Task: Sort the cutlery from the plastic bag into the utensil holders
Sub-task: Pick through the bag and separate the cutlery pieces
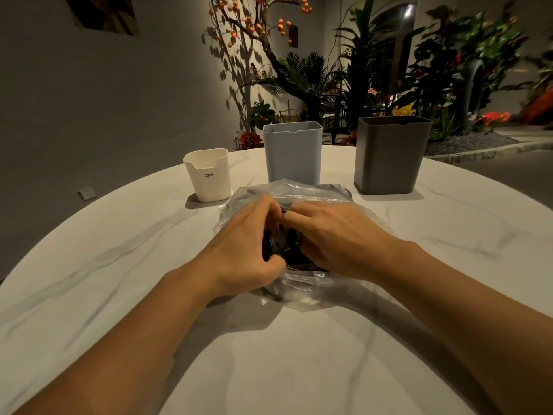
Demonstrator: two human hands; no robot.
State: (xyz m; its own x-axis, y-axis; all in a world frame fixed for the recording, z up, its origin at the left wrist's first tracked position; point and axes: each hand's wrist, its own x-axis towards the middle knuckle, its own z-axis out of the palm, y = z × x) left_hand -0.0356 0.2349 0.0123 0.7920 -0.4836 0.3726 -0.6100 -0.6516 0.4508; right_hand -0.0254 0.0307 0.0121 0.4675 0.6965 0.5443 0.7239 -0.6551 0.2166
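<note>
both hands (248, 244) (335, 238) pinched the plastic bag (314, 190) — dark cutlery (287, 253) inside; film cld rip w/ hard tug, spilling contents.

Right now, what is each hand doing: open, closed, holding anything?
Left hand: fingers curled, gripping the plastic bag.
Right hand: fingers curled onto the same bag, gripping it.

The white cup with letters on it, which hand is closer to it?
Left. The left hand is on the plastic bag just in front of the white cup; the right hand lies farther right.
</note>
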